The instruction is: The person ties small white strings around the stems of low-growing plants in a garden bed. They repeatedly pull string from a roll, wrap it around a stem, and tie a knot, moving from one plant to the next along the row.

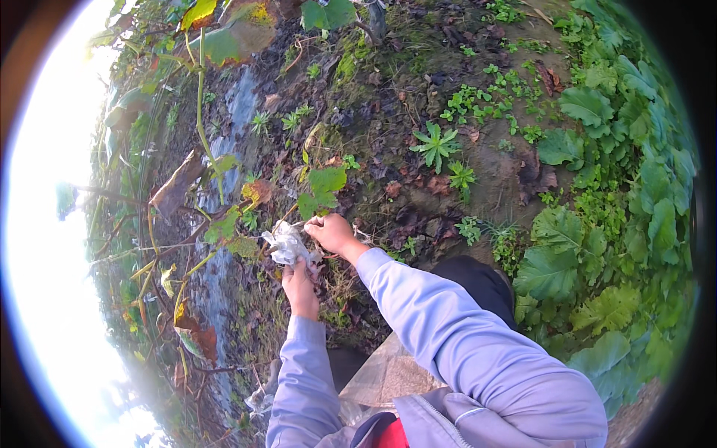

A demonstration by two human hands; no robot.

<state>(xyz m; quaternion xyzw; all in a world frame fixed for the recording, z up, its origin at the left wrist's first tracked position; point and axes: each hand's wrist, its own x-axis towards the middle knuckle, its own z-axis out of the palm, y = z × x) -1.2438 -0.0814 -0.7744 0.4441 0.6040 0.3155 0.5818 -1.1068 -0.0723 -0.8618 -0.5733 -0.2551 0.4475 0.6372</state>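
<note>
A crumpled whitish plastic film or bag (288, 244) hangs among the grapevine shoots, left of the picture's middle. From below, my left hand (301, 288) grips its lower part with the thumb up. My right hand (331, 231) is just to the right of the plastic, thumb and fingertips pinched together near a thin stem; whether something thin is between them cannot be told. A green vine leaf (324, 190) hangs just above my right hand. Another crumpled piece of plastic (260, 401) hangs lower, beside my left sleeve.
Vine canes with yellowing leaves (200, 112) and a thin wire run along the left. A strip of bluish sheeting (215, 280) lies on the soil behind them. Broad leafy green plants (554, 269) grow at the right. A clear plastic bag (392, 375) is in front of my body.
</note>
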